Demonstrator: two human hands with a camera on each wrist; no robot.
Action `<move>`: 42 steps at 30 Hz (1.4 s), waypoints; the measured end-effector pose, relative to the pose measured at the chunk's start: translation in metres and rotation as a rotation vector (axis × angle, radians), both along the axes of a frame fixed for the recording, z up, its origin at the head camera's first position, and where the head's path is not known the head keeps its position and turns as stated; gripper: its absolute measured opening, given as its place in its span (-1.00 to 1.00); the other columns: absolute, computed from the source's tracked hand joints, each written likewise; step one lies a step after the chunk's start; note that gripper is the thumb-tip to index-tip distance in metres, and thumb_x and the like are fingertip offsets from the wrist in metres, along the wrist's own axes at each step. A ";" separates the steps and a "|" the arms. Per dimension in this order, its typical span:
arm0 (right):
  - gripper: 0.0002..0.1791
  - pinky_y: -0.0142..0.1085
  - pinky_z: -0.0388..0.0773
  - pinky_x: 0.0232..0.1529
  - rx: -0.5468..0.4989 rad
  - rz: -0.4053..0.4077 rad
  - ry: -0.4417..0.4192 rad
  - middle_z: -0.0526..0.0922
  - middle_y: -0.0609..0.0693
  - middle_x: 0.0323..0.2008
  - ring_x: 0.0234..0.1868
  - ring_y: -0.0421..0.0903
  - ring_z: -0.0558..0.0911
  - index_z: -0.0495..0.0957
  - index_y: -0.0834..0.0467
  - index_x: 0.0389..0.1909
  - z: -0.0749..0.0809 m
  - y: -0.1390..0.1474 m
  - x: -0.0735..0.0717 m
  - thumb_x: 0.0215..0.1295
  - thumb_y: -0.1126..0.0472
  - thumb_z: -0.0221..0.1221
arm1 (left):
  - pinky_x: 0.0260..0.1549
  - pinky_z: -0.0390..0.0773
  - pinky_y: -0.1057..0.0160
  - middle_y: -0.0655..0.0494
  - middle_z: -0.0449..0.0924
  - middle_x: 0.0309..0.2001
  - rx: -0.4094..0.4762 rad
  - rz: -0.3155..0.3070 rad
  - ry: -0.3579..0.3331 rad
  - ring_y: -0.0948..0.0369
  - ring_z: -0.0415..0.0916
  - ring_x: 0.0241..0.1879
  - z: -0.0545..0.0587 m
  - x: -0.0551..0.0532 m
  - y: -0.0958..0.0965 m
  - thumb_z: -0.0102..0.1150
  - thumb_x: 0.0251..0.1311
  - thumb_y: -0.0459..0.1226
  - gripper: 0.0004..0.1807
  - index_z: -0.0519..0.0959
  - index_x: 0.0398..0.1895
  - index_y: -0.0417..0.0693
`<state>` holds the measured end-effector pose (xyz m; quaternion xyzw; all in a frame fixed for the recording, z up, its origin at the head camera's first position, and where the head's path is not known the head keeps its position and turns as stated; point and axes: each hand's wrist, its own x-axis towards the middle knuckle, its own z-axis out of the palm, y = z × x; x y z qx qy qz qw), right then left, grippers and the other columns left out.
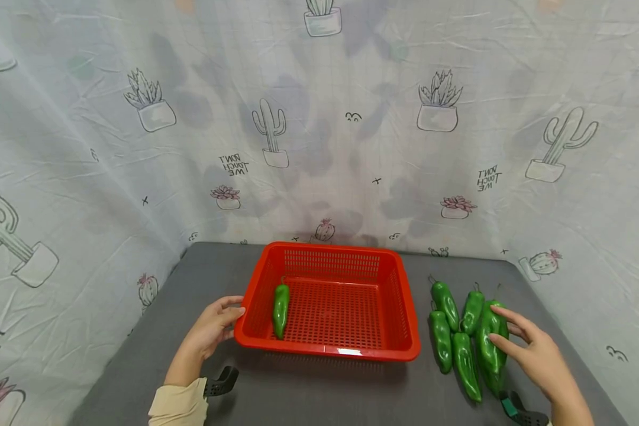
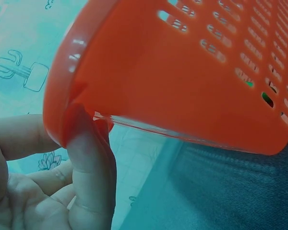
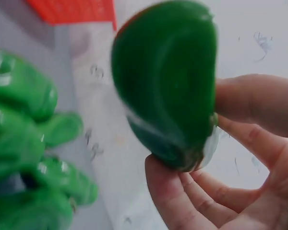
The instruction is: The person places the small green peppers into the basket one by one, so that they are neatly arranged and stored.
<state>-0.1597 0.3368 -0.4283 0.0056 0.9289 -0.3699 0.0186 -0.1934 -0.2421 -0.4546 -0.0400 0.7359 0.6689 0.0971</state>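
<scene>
My left hand (image 1: 209, 326) grips the left rim of a red perforated plastic basket (image 1: 341, 310). In the left wrist view, the basket's rim (image 2: 62, 76) sits between thumb and fingers. One green pepper (image 1: 280, 309) lies inside, near the basket's left wall. At the right, my right hand (image 1: 535, 349) pinches a large glossy green pepper (image 1: 490, 349) between thumb and fingers. Close up in the right wrist view, that same pepper (image 3: 165, 86) shows its rounded end, raised beside the other peppers (image 3: 19, 139).
Several more green peppers (image 1: 441, 343) lie grouped on the grey tabletop (image 1: 319, 396), right of the basket. Behind and on both sides hangs a pale curtain (image 1: 319, 142) printed with cacti and potted plants. Each wrist wears a dark strap mount (image 1: 220, 381).
</scene>
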 end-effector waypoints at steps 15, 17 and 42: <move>-0.37 0.18 0.45 -0.03 -0.208 0.161 0.168 0.13 0.29 0.39 0.25 0.33 0.27 0.21 0.04 0.39 0.013 -0.057 -0.017 0.34 0.10 0.14 | -0.29 0.60 0.24 -0.14 0.54 0.01 0.016 -0.033 0.000 0.16 0.60 -0.18 0.001 -0.001 0.002 -0.03 0.38 -0.26 -0.42 0.09 0.35 -0.35; -0.39 0.04 0.50 -0.05 -0.224 0.190 0.180 0.15 0.26 0.38 0.25 0.29 0.28 0.23 0.05 0.38 0.013 -0.063 -0.020 0.34 0.13 0.15 | -0.29 0.61 0.24 -0.15 0.54 0.00 0.017 -0.032 0.000 0.16 0.61 -0.18 0.001 -0.001 0.002 -0.03 0.38 -0.27 -0.43 0.09 0.34 -0.35; -0.40 0.09 0.39 0.15 -0.573 0.433 0.199 0.21 0.07 0.39 0.33 0.19 0.27 0.26 0.07 0.35 0.033 -0.158 -0.080 0.30 0.26 0.16 | -0.29 0.60 0.26 -0.06 0.58 -0.06 0.007 -0.049 0.005 0.21 0.60 -0.22 0.007 -0.002 -0.002 -0.04 0.38 -0.28 -0.45 0.10 0.32 -0.36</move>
